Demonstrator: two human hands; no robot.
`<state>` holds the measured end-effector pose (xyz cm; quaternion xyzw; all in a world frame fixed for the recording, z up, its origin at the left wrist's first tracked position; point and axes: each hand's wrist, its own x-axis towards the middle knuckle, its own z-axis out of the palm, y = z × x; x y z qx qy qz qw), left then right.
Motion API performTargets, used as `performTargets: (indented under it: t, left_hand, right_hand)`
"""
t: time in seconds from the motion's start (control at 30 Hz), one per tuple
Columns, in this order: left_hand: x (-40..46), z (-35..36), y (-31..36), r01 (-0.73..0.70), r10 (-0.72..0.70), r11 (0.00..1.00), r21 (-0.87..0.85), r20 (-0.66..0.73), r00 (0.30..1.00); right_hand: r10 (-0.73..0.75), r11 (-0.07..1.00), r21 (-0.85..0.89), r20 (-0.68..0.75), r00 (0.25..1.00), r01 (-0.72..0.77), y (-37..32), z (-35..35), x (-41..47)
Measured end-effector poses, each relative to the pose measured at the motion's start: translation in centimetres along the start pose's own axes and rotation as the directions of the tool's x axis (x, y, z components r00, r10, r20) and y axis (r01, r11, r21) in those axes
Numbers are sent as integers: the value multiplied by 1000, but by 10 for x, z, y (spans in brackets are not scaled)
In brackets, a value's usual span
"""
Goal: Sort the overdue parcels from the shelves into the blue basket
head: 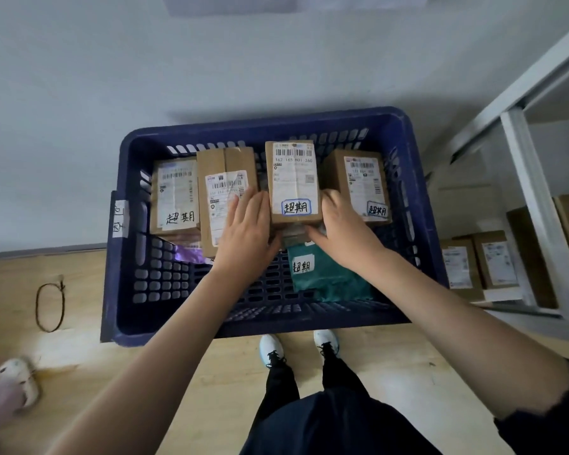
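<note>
I see both hands low in the blue basket (408,165), mid frame. My left hand (247,231) lies flat with straight fingers on a brown box (225,178). My right hand (342,228) curls around the side of the middle box (293,182). Four cardboard boxes stand tight along the far wall. A soft green bag (329,280) lies below. The holed floor at lower left is open. Shelves (523,178) stand at the right edge.

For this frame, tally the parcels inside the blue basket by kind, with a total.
Brown cardboard boxes: 4
Green soft mailer bags: 1
Purple bags, partly hidden under the boxes: 1
Total: 6 parcels in the blue basket
</note>
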<state>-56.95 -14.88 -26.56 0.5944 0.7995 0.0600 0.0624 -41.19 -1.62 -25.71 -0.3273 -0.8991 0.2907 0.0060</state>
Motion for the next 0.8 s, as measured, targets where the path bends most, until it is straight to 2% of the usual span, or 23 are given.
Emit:
performTargets:
  t: [0.17,0.4,0.63,0.8]
  left_hand:
    - [3,1,-6,-40,36,992,116,38,999]
    - [-3,1,-10,-30,26,991,129,26,999]
    - [-10,-10,-7,5,-5,1000,-1,6,1000]
    - [-23,-26,2,77,-74,994,-77,36,997]
  right_hand:
    - [-1,1000,5,25,1000,1,8,3,6]
    - [-18,999,-41,81,997,22,9,16,13]
    - [-29,999,-20,86,996,31,1,0,1]
    - [-46,999,-29,19,999,47,-12,-24,-25]
